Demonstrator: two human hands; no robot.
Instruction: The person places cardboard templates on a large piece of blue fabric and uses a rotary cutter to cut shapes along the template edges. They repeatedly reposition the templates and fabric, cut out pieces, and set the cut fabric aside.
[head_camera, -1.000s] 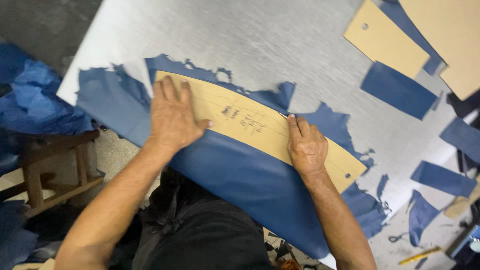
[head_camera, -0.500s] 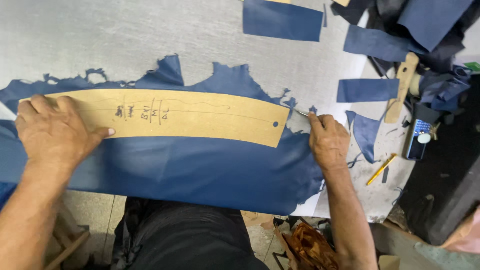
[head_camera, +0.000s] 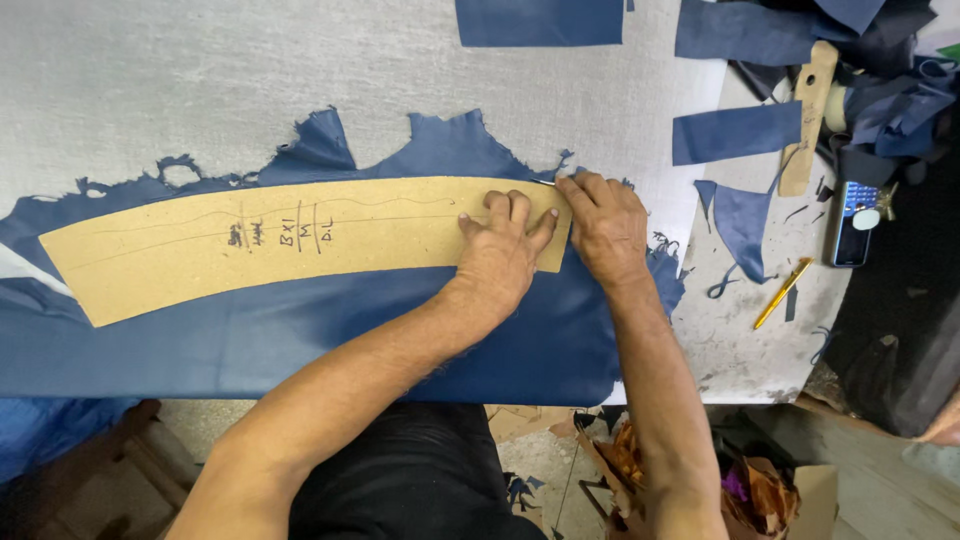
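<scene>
Left hand (head_camera: 500, 255) flat, fingers together, pinning stiff cardboard template (head_camera: 280, 245) on limp blue leather (head_camera: 300, 345) across grey surface (head_camera: 200, 80); right hand (head_camera: 605, 225) closed at template's right end, contents unclear; probably light, slippery, best pressed flat.
</scene>
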